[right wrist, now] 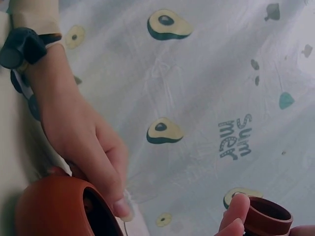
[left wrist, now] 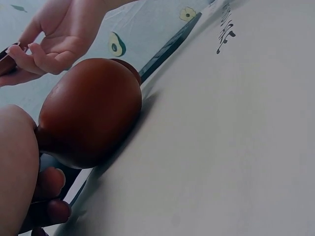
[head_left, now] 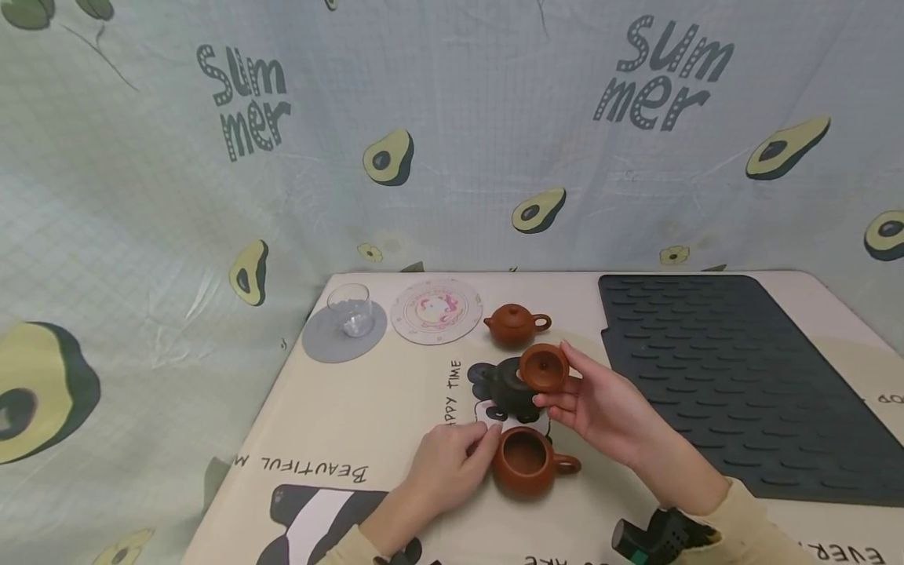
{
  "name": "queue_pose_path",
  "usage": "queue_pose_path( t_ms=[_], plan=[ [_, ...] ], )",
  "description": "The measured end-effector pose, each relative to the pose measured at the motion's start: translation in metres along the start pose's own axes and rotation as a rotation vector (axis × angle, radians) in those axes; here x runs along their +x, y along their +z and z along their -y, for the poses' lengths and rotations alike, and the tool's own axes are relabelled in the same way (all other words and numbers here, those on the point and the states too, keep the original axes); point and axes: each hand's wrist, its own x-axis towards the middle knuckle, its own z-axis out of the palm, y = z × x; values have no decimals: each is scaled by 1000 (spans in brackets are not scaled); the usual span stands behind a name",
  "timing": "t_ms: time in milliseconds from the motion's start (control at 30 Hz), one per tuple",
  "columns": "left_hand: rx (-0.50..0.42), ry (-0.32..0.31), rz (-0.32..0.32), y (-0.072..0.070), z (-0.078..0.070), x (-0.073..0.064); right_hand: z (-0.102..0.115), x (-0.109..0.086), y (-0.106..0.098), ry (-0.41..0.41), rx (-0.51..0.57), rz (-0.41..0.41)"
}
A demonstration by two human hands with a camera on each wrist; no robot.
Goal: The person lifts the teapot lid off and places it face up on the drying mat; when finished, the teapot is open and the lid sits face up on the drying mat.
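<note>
A lidless reddish-brown teapot (head_left: 524, 469) stands on the table, its dark opening facing up and its handle to the right. My left hand (head_left: 452, 463) pinches it at the spout side; the left wrist view shows the teapot's round body (left wrist: 93, 110) beside the thumb and curled fingers (left wrist: 49, 183). Above and beyond it, my right hand (head_left: 607, 404) holds the matching teapot lid (head_left: 544, 367) between thumb and fingers, hollow underside turned toward me. In the right wrist view the lid's raised rim (right wrist: 268, 212) shows between the fingertips.
A second brown teapot (head_left: 513, 325), lid on, stands behind the raised lid. To its left lie a round pink-printed mat (head_left: 438, 312) and a grey coaster (head_left: 332, 345) bearing a clear glass (head_left: 350, 310). A large dark ridged mat (head_left: 706, 384) covers the right side.
</note>
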Motion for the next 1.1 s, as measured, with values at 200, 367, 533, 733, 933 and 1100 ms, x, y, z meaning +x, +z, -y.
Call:
queue_pose_path(
  t_ms=[200, 367, 533, 733, 933, 1100],
  plan=[
    [37, 49, -28, 0, 0, -1, 0, 0, 0, -5, 10, 2],
    [44, 53, -37, 0, 1, -1, 1, -1, 0, -15, 23, -7],
    [23, 30, -31, 0, 0, -1, 3, -1, -2, -44, 47, 20],
    [8, 8, -23, 0, 1, -1, 5, -2, -4, -63, 57, 4],
    [3, 5, -23, 0, 1, -1, 7, -3, -3, -56, 44, -70],
    [13, 16, -33, 0, 1, 0, 9, -3, -3, -61, 43, -101]
  ],
)
